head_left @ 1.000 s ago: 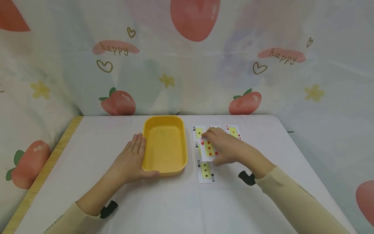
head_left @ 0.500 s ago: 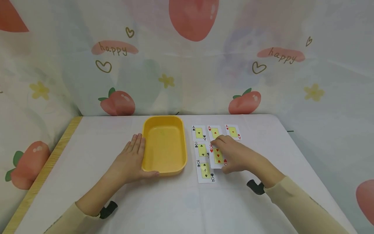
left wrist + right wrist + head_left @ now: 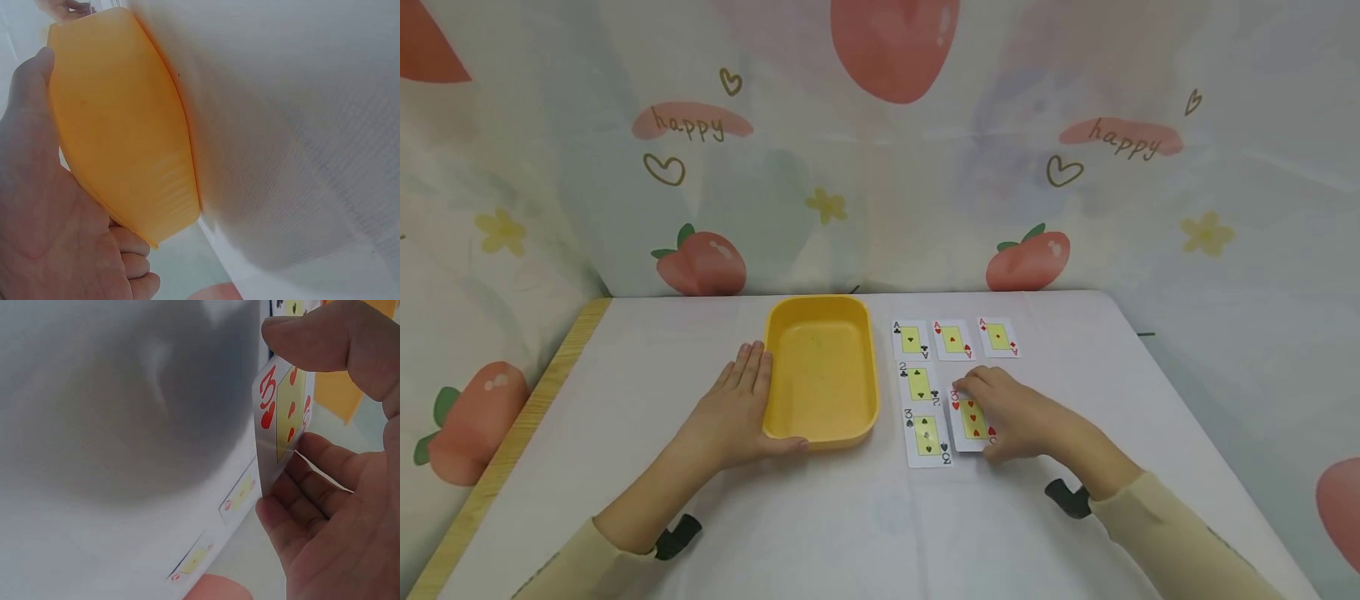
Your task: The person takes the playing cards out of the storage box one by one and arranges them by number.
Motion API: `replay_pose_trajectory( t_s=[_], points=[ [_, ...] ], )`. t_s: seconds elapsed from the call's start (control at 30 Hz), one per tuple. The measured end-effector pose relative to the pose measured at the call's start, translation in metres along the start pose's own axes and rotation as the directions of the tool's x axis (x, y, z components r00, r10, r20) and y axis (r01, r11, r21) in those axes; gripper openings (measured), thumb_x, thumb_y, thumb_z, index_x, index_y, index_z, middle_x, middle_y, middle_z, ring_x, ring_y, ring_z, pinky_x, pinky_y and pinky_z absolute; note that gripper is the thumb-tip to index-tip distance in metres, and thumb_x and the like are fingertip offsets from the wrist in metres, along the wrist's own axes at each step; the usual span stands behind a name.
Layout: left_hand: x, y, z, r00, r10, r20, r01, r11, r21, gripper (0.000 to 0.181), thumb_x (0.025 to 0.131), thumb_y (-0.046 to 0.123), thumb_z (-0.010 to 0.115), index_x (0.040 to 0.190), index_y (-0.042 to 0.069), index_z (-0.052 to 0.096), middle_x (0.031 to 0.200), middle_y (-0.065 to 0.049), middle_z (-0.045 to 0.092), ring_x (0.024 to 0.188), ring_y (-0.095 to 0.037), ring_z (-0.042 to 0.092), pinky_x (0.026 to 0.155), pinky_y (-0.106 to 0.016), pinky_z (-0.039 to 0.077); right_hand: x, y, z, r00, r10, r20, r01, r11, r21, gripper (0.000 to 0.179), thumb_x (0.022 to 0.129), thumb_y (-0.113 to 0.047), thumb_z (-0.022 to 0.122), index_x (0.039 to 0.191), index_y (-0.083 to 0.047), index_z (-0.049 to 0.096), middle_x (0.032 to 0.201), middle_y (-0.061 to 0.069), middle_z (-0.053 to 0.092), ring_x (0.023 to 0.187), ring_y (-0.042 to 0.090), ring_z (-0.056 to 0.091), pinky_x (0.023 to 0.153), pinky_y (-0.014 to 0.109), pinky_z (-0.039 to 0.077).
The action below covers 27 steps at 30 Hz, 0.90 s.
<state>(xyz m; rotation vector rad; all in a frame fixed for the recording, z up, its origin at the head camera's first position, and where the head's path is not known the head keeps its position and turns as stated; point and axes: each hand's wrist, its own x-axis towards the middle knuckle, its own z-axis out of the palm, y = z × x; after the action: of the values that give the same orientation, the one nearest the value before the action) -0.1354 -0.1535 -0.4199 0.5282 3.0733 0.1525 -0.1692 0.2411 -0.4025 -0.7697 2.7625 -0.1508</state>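
Note:
My right hand (image 3: pixel 1026 417) holds the three of hearts (image 3: pixel 973 421) by its edges, between thumb and fingers, low over the table. It is just right of the three of spades (image 3: pixel 927 440) in the head view. In the right wrist view the same card (image 3: pixel 287 419) stands face-out between the thumb and the fingertips. My left hand (image 3: pixel 730 417) rests against the left side of the yellow tray (image 3: pixel 872 400), fingers straight along the rim and thumb at the near left corner. The left wrist view has the thumb on the tray's rim, with the tray wall (image 3: pixel 125 125) beside the palm.
At the back lie the ace of clubs (image 3: pixel 911 342), ace of hearts (image 3: pixel 953 341) and ace of diamonds (image 3: pixel 999 337) in a row. The two of clubs (image 3: pixel 919 385) lies between the ace of clubs and three of spades. A patterned cloth backdrop (image 3: pixel 895 200) hangs behind the white table (image 3: pixel 820 525).
My right hand has carried the three of hearts to the right and nearer to me, uncovering the two of clubs and the ace of hearts. My left hand stays on the tray.

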Motion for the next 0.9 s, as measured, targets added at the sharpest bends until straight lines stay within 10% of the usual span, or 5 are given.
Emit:
replay_pose_trajectory(
  t_s=[0.67, 0.9],
  points=[
    [0.000, -0.006, 0.000, 0.999, -0.005, 0.043, 0.006, 0.999, -0.038, 0.141, 0.067, 0.097, 0.045, 0.156, -0.008, 0.013, 0.164, -0.028, 0.008, 0.152, -0.042, 0.009, 0.120, -0.056, 0.021, -0.006, 0.012, 0.022, 1.000, -0.008, 0.016, 0.007, 0.999, 0.042, 0.088, 0.064, -0.025, 0.086, 0.144, -0.017, 0.050, 0.142, 0.001, 0.049, 0.123, 0.021, 0.047, 0.098, 0.042, 0.050],
    [-0.003, -0.021, -0.006, 0.995, -0.031, 0.093, 0.046, 0.986, -0.161, 0.134, 0.072, 0.087, 0.057, 0.159, 0.001, 0.002, 0.165, -0.025, 0.002, 0.151, -0.048, 0.002, 0.119, -0.062, 0.019, -0.008, 0.024, 0.006, 0.994, 0.056, -0.088, -0.042, 0.986, 0.162, 0.087, 0.077, -0.036, 0.079, 0.152, -0.018, 0.040, 0.152, 0.005, 0.042, 0.140, 0.030, 0.037, 0.109, 0.056, 0.041]
  ],
)
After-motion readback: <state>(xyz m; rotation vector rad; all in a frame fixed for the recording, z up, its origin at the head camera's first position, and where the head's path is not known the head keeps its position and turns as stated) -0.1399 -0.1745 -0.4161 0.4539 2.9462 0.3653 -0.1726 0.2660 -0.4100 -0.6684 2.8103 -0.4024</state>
